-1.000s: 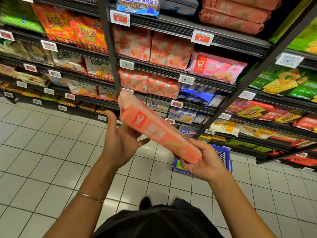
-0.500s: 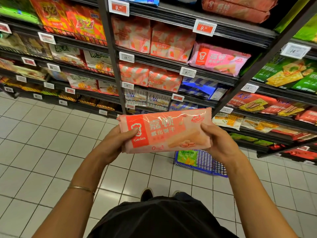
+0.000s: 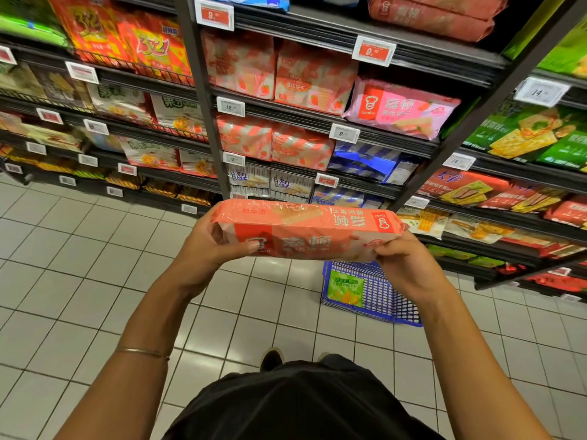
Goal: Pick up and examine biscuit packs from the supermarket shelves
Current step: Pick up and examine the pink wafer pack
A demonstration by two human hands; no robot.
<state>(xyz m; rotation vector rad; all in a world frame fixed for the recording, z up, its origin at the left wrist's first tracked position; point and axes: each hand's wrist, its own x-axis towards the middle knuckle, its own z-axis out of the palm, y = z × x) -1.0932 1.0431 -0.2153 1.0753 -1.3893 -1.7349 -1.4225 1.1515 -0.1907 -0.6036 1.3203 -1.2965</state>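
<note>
The left thumb presses on the front face of the Garden wafer pack, while that hand's other fingers are hidden behind the pack's 9 o'clock end. The right fingers are curled and pinch the 3 o'clock end. The left hand and right hand thus hold the pack level in mid-air at the centre of view, clear of the shelves at 12 o'clock. A blue wire basket sits on the floor at 5 o'clock.

The pack looks light. Its film wrap is probably slick and crinkly, and the wafers inside are likely brittle. The 2 short ends are the safest grip, with gentle pressure and no squeeze at the middle.

0.5 s ago the front face was square to the camera. Now the pack is tipped so its long edge panel shows on top.
</note>
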